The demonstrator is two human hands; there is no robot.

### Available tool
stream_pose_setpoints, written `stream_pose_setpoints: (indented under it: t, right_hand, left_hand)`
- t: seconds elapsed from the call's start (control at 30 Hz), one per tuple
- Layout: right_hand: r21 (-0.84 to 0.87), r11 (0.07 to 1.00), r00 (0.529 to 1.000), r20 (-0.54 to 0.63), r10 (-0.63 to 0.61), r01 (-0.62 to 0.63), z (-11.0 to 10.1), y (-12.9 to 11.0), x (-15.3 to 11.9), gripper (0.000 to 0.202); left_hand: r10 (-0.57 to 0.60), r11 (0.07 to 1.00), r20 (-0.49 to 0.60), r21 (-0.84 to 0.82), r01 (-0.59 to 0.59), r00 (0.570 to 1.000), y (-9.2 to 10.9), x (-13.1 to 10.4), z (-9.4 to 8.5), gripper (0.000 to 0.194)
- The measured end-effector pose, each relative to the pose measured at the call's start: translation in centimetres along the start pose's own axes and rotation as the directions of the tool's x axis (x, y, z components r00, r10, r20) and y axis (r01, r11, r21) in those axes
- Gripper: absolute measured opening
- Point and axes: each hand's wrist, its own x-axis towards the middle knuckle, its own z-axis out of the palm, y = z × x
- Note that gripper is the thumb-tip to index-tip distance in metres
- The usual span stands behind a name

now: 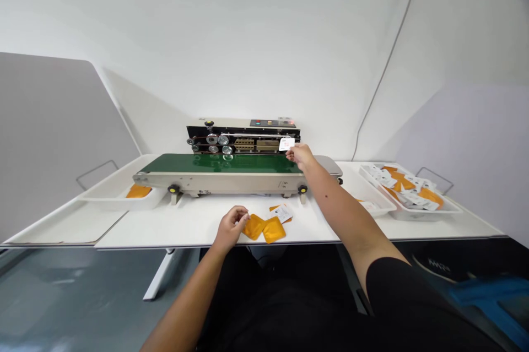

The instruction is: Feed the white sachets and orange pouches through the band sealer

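Observation:
My right hand (301, 156) pinches a small white printed sachet (286, 144) by its lower right edge. It holds the sachet upright at the right end of the band sealer (243, 137), above the green conveyor belt (215, 163). Down at the table's front, my left hand (232, 225) has its fingers curled, thumb and forefinger at the edge of a gold sachet (253, 227). A second gold sachet (274, 230) overlaps it on the right. Just behind lies a white-faced sachet (281, 212) with gold showing beneath it.
At the left end of the conveyor, a white tray (99, 198) contains gold sachets (138, 191). To the right stand a smaller white tray (386, 206) and a bin (448, 209) heaped with white and gold sachets. A wall rises behind the sealer.

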Motion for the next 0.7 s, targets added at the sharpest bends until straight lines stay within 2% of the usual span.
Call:
stream_pose_setpoints:
  t: [0.17, 0.3, 0.33, 0.4, 0.43, 0.47, 0.5, 0.57, 0.63, 0.7]
  right_hand:
    - [-0.026, 1.0, 0.999, 0.036, -0.017, 0.018, 1.5, 0.3, -0.4, 0.015]
    - [-0.034, 0.993, 0.99, -0.079, -0.113, 0.111, 0.5, 0.1, -1.0, 0.024]
    - [-0.054, 0.985, 0.974, -0.147, -0.172, 0.166, -0.3, 0.0, -1.2, 0.027]
    - [-0.154, 0.945, 0.894, -0.309, -0.324, 0.29, -2.1, -0.1, -1.4, 0.029]
    - [-0.205, 0.925, 0.851, -0.368, -0.376, 0.32, -3.0, -0.2, -1.3, 0.029]
    - [-0.236, 0.917, 0.827, -0.402, -0.393, 0.321, -3.8, -0.1, -1.2, 0.027]
    - [-0.24, 0.925, 0.832, -0.411, -0.372, 0.295, -4.4, 0.0, -1.0, 0.025]
    - [-0.181, 0.964, 0.896, -0.368, -0.25, 0.195, -5.0, 0.3, -0.5, 0.021]
    - [-0.131, 0.985, 0.943, -0.298, -0.147, 0.112, -4.8, 0.7, 0.2, 0.017]
    - [-0.108, 0.992, 0.968, -0.237, -0.082, 0.058, -4.1, 1.1, 0.7, 0.014]
  left_hand:
    - [0.009, 0.999, 0.008, 0.034, -0.009, 1.0, 0.5, -0.1, 0.0, 0.021]
    - [0.023, 0.999, 0.009, 0.041, -0.023, 1.0, 0.5, -0.1, 0.0, 0.019]
    - [0.021, 0.999, 0.009, 0.042, -0.022, 1.0, 0.4, -0.1, 0.0, 0.019]
    - [0.013, 0.999, 0.012, 0.043, -0.014, 1.0, 0.3, -0.1, -0.1, 0.018]
    - [0.011, 0.999, 0.015, 0.044, -0.012, 1.0, 0.2, -0.1, -0.1, 0.018]
    - [0.011, 0.999, 0.02, 0.045, -0.012, 1.0, 0.2, -0.1, -0.1, 0.018]
    - [0.013, 0.999, 0.026, 0.048, -0.014, 1.0, 0.1, -0.1, -0.1, 0.018]
    - [0.02, 0.998, 0.035, 0.055, -0.022, 0.999, 0.1, 0.0, -0.1, 0.017]
    - [0.028, 0.997, 0.043, 0.066, -0.031, 0.999, 0.1, 0.0, -0.1, 0.017]
    - [0.032, 0.996, 0.038, 0.077, -0.034, 0.999, 0.2, 0.0, -0.1, 0.018]
